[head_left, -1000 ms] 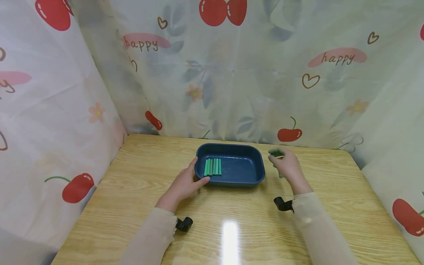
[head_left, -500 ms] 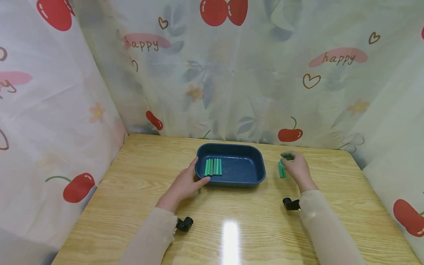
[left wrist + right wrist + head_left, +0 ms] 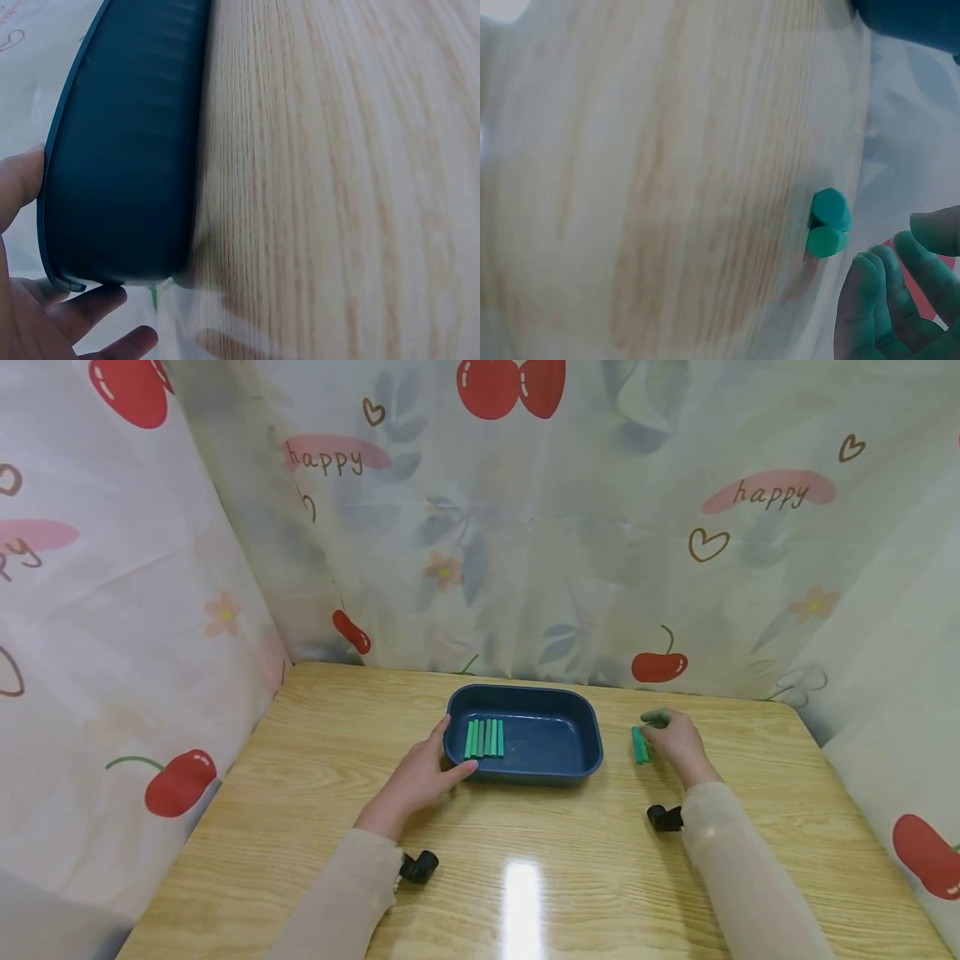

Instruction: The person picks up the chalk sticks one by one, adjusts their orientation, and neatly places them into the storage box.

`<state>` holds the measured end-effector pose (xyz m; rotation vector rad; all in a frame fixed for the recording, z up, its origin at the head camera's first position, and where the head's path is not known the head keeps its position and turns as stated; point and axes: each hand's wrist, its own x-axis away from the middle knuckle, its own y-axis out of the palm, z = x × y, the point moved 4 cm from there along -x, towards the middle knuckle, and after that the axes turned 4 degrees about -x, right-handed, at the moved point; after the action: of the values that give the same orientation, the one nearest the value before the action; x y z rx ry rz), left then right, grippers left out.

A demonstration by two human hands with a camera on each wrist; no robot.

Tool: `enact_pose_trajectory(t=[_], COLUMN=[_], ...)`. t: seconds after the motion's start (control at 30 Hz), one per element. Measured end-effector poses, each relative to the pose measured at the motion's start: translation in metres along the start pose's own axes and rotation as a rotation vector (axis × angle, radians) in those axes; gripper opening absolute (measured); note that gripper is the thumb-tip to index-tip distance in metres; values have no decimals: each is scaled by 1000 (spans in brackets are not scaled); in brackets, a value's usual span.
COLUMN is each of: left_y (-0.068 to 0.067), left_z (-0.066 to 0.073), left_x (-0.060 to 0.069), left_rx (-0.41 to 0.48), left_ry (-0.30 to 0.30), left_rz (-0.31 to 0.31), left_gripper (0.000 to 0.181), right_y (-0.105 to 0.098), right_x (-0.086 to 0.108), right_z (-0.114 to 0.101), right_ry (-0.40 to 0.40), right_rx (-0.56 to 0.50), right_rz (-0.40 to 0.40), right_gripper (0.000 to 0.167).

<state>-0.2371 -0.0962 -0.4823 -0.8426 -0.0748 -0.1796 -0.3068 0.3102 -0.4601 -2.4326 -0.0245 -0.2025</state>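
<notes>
My left hand [image 3: 416,779] grips the left end of a dark blue plastic tray [image 3: 551,774], thumb on the near rim. In the left wrist view the thumb and fingers span the end of the tray [image 3: 124,150]. Inside, several green chalk sticks [image 3: 484,739] lie side by side toward the left. To the right of the tray, two green chalk sticks [image 3: 639,745] lie together on the table; their ends [image 3: 828,241] show in the right wrist view. My right hand [image 3: 677,746] hovers beside them, green-stained fingers loosely bent and apart from the thumb, holding nothing.
The wooden table [image 3: 480,877] carries a bright light reflection at the front. A patterned cloth [image 3: 517,568] hangs behind and on both sides. Black wrist cameras [image 3: 420,866] are strapped at both sleeves.
My right hand has moved right, away from the tray's right end, bringing the two chalk sticks into view. The left hand and tray stay where they were.
</notes>
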Motion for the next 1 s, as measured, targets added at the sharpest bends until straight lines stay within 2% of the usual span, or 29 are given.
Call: enact_pose_trajectory(t=[0.4, 0.67, 1.0], left_y=[0, 0, 0], left_z=[1, 2, 1], left_x=[1, 1, 1], left_rx=[5, 4, -6], left_ry=[-13, -5, 6], left_rz=[-3, 1, 10], left_gripper=[96, 97, 97], right_y=[1, 1, 3], right_x=[-15, -20, -22], right_z=[14, 18, 17], right_ry=[49, 75, 54], right_rx=[30, 60, 112], right_rz=[-20, -61, -104], right_gripper=[43, 45, 45])
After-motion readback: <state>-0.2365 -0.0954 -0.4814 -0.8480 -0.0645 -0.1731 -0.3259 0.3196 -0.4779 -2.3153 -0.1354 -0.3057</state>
